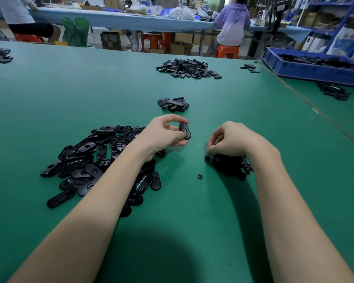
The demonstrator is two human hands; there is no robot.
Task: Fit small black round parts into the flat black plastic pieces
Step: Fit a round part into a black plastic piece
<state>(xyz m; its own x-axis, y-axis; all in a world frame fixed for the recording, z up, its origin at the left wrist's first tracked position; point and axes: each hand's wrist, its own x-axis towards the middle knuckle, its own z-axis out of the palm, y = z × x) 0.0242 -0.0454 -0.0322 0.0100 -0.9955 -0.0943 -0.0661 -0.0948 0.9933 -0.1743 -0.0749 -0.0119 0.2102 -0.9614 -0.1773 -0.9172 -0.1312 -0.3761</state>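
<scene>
My left hand (165, 135) pinches one flat black oval plastic piece (185, 130) between thumb and fingers, held upright above the green table (90, 94). Under my left forearm lies a big heap of the same flat pieces (86, 160). My right hand (231, 138) hovers with curled fingers over a small heap of black round parts (231, 165); its fingertips touch the heap's near-left edge, and whether they hold a part is hidden. One round part (200, 176) lies alone on the table between the heaps.
A small pile of flat pieces (173, 104) sits just beyond my hands, a larger pile (187, 68) farther back. A blue bin (315, 66) of black parts stands at the right. People sit at a far bench on orange stools.
</scene>
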